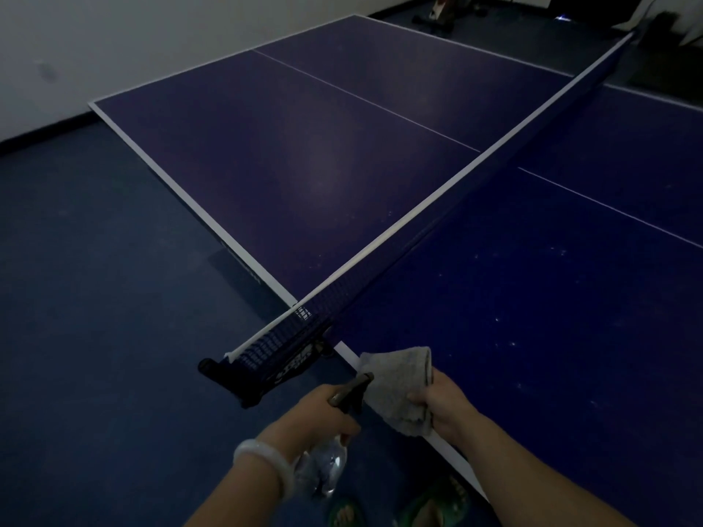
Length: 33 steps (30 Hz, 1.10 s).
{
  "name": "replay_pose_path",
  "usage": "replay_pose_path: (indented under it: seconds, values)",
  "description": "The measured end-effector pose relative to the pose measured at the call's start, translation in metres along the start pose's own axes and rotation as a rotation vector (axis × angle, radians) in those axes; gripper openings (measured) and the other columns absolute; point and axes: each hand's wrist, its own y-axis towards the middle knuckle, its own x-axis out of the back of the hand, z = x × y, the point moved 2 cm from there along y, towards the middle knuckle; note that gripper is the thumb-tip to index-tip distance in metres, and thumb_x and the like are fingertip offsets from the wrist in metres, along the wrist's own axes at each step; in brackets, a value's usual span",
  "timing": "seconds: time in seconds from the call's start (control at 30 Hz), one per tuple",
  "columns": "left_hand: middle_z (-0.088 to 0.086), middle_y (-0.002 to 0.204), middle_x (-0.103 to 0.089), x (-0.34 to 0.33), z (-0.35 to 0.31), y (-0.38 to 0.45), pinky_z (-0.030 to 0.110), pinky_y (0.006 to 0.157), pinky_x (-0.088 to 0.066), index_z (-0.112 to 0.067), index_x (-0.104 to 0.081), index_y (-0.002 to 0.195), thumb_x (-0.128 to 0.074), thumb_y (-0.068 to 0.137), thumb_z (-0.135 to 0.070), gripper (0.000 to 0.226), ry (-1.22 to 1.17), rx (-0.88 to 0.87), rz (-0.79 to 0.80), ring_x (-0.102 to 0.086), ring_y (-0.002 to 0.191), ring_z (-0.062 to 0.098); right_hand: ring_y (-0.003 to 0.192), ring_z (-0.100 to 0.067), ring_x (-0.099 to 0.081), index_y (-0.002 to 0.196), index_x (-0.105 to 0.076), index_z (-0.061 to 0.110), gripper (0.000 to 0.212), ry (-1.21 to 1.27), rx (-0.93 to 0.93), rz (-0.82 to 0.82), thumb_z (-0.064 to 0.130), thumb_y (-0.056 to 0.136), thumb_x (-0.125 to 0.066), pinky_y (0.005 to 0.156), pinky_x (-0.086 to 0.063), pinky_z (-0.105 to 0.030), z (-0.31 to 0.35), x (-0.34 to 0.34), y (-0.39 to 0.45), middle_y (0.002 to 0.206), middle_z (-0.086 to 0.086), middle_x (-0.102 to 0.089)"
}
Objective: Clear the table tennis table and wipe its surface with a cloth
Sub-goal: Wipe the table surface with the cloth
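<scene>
Left hand [323, 416] gripping clear plastic spray bottle [323, 465] by its trigger, right hand [445, 407] clutching crumpled grey cloth [395, 386] over dark blue bench [532, 298] edge, beside net [418, 230]

Matt blue table [304, 154], nubby grey cloth [399, 386], clear plastic bottle [323, 465]
</scene>
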Motion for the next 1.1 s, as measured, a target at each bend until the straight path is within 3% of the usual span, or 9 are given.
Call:
replay_pose_path:
  seconds: [0.07,0.2,0.3,0.4,0.53,0.63,0.8,0.93,1.1]
  values:
    - [-0.004,0.07,-0.058,0.0,0.003,0.0,0.017,0.05,-0.043,-0.016,-0.061,0.081,-0.072,0.071,-0.013,0.015,0.034,0.034,0.002,-0.055,0.063,0.007,0.1,-0.024,-0.068,0.109,-0.065,0.022,0.043,0.001,0.003,0.003,-0.014,0.091,-0.049,0.071,-0.058,-0.035,0.0,0.0,0.0,0.103,-0.005,-0.074]
    - [-0.002,0.079,-0.06,0.001,-0.001,0.003,0.02,0.058,-0.046,-0.015,-0.061,0.091,-0.072,0.073,-0.012,0.021,0.053,0.036,-0.002,-0.058,0.072,0.01,0.101,-0.025,-0.067,0.109,-0.064,0.022,0.043,-0.011,0.008,0.0,-0.014,0.091,-0.049,0.073,-0.058,-0.037,0.0,0.001,-0.001,0.106,-0.006,-0.072]
    - [-0.004,0.073,-0.059,-0.005,-0.005,0.002,0.019,0.053,-0.044,-0.016,-0.059,0.081,-0.072,0.072,-0.01,0.017,0.055,0.04,0.035,-0.056,0.066,0.007,0.104,-0.028,-0.065,0.11,-0.064,0.022,0.044,-0.007,0.012,-0.007,-0.015,0.091,-0.048,0.08,-0.057,-0.04,-0.001,0.0,-0.001,0.11,-0.009,-0.071]
    - [-0.001,0.075,-0.059,-0.014,-0.002,0.0,0.018,0.053,-0.044,-0.011,-0.06,0.084,-0.071,0.073,-0.011,0.016,0.03,0.034,0.075,-0.055,0.065,0.007,0.103,-0.027,-0.066,0.111,-0.063,0.021,0.043,-0.006,0.018,-0.01,-0.015,0.091,-0.049,0.074,-0.058,-0.037,-0.001,-0.001,-0.001,0.11,-0.009,-0.07]
    - [-0.003,0.077,-0.063,-0.014,-0.001,-0.002,0.018,0.057,-0.048,-0.021,-0.065,0.093,-0.073,0.075,-0.012,0.022,-0.049,0.001,0.07,-0.059,0.065,0.006,0.103,-0.027,-0.066,0.112,-0.062,0.02,0.043,0.007,0.02,-0.017,-0.015,0.092,-0.048,0.075,-0.057,-0.038,-0.001,-0.002,-0.002,0.111,-0.009,-0.07]
    - [-0.005,0.069,-0.065,-0.009,-0.002,-0.004,0.02,0.058,-0.05,-0.029,-0.068,0.087,-0.071,0.075,-0.007,0.025,-0.087,-0.042,0.129,-0.06,0.058,0.003,0.105,-0.029,-0.065,0.117,-0.061,0.017,0.043,0.004,0.021,-0.006,-0.014,0.092,-0.048,0.08,-0.057,-0.04,0.0,-0.002,-0.002,0.113,-0.01,-0.069]
    - [0.005,0.086,-0.068,-0.001,0.0,-0.004,0.027,0.071,-0.054,-0.02,-0.066,0.11,-0.074,0.076,-0.007,0.037,-0.124,-0.07,0.138,-0.064,0.078,0.015,0.103,-0.027,-0.066,0.112,-0.063,0.018,0.04,0.009,0.03,0.008,-0.013,0.092,-0.048,0.074,-0.058,-0.036,0.002,-0.003,-0.006,0.11,-0.009,-0.07]
    - [-0.001,0.077,-0.067,-0.001,-0.005,-0.001,0.026,0.066,-0.054,-0.027,-0.064,0.099,-0.074,0.075,-0.012,0.029,-0.055,-0.066,0.147,-0.063,0.069,0.01,0.103,-0.028,-0.066,0.112,-0.063,0.016,0.041,0.012,0.029,0.005,-0.015,0.091,-0.047,0.07,-0.058,-0.035,0.002,-0.003,-0.006,0.11,-0.011,-0.07]
    - [0.008,0.082,-0.065,-0.007,-0.012,0.002,0.034,0.075,-0.054,-0.012,-0.062,0.108,-0.073,0.077,-0.008,0.033,-0.102,-0.065,0.144,-0.063,0.074,0.017,0.104,-0.029,-0.066,0.113,-0.063,0.017,0.042,0.01,0.028,0.016,-0.016,0.091,-0.048,0.075,-0.058,-0.038,0.001,-0.003,-0.006,0.111,-0.011,-0.07]
